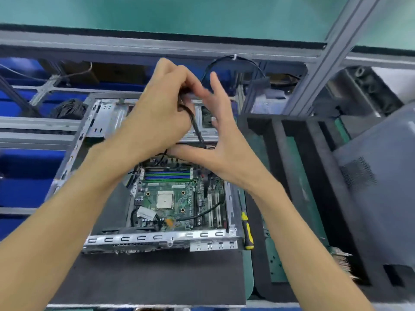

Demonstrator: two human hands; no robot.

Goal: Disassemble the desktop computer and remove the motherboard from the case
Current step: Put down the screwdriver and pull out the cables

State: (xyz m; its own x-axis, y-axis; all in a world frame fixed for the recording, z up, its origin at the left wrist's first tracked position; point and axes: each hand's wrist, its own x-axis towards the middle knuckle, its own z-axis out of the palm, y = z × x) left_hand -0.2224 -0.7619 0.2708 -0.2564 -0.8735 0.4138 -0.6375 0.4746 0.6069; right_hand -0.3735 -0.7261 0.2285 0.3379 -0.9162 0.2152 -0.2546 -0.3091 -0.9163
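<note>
The open metal computer case lies on a dark mat, with the green motherboard still inside it. My left hand is raised above the case's far end and grips a black cable that runs down toward the board. My right hand is beside it with fingers spread and straight, its thumb touching the cable's lower end. A second black cable loop arcs behind my hands.
A yellow-and-black screwdriver lies against the case's right side. Black foam dividers and a grey case panel stand to the right. Blue bins sit left, a metal rack frame behind.
</note>
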